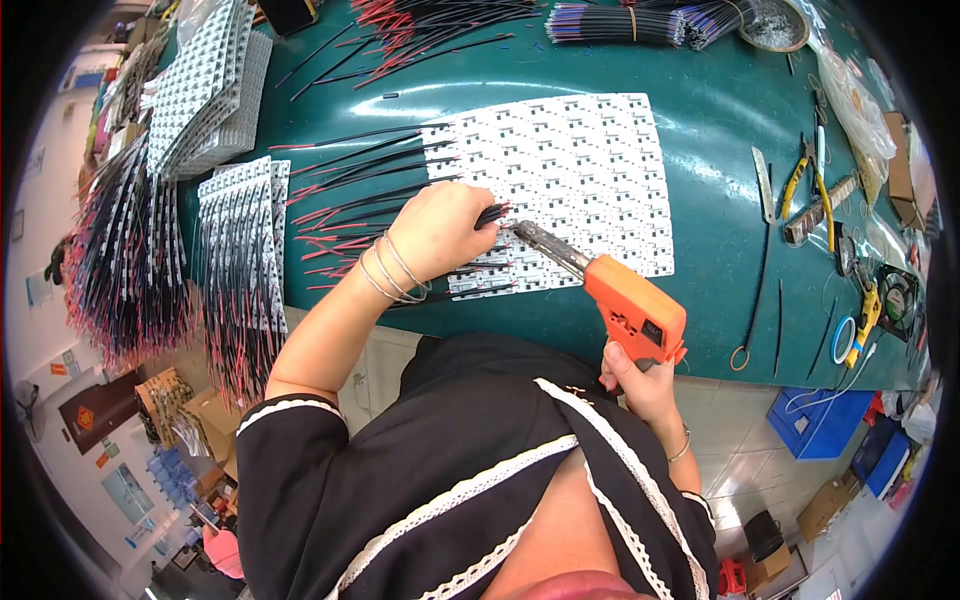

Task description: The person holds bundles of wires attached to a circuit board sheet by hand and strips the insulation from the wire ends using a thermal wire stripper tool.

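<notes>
My left hand [445, 228] is closed on a small bunch of black wires, whose ends touch the white circuit board sheet [590, 180]. Around the handle of an orange soldering gun [637, 305] my right hand [640, 382] is wrapped. The gun's metal tip points left and sits close beside the wire ends at my left fingers. Black wires with red ends [350, 185] stick out from the sheet's left edge in rows, some passing beneath my left hand and wrist.
Stacked white boards [225, 110] and boards with hanging wires [240, 240] lie at the left. Bundled wires [615, 24] and a metal dish [775, 28] are at the back. Yellow-handled pliers [796, 185], tweezers and a tape roll [844, 338] lie at the right.
</notes>
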Action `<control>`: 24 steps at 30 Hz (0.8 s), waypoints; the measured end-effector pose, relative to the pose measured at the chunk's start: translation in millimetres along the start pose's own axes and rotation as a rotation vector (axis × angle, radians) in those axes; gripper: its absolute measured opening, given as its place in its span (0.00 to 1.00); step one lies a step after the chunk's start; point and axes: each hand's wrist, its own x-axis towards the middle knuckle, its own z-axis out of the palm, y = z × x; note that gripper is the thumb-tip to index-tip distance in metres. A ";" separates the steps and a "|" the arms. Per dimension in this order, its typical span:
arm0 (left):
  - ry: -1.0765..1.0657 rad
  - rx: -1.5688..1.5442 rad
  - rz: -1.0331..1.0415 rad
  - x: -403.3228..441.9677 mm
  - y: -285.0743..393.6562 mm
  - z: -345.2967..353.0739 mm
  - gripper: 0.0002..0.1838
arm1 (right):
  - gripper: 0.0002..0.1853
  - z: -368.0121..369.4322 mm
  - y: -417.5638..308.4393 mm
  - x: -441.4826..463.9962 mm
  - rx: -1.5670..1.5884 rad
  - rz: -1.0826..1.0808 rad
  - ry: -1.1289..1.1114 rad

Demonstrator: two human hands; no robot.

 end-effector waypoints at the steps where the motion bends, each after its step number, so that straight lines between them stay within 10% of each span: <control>1: -0.001 0.004 -0.002 0.0 0.3 0.0 0.09 | 0.10 -0.3 2.3 -1.4 0.010 -0.005 0.014; 15: 0.059 -0.121 -0.181 -1.5 8.0 -48.2 0.10 | 0.19 -10.7 -3.5 2.2 0.153 -0.094 0.042; 24: 1.338 -0.767 0.494 6.8 -12.7 -175.1 0.16 | 0.19 -13.1 -5.6 2.6 0.198 -0.209 0.079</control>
